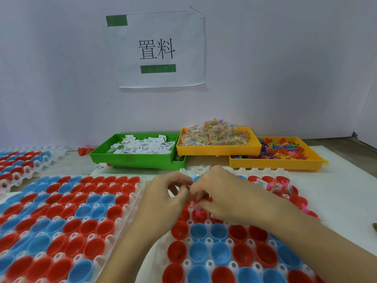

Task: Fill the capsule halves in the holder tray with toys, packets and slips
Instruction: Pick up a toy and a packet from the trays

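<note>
Risk at this point lies in misplacement: both hands work close together over the far middle cups of the white plastic holder tray (206, 241) on the right, and a small item released there could, in my judgement, fall into a neighbouring red or blue capsule half (199, 231), or into one of the tray's open holes, so that one cup gets two items and another none. The cups are tightly packed, which makes such an error hard to spot.

The left hand (163, 198) has its fingers curled, thumb and forefinger drawn together near the right hand's fingertips. Whether it pinches anything cannot be told; the contact point is hidden. The right hand (220, 194) is likewise curled, fingertips down just above a red cup holding a pink toy (199, 213); its contents cannot be told either.

Supplies sit at the far side: a green tray of white paper slips (142, 147), a yellow tray of clear packets (216, 135), and a yellow tray of coloured toys (283, 149). A second holder tray (67, 217), cups unfilled, lies to the left.
</note>
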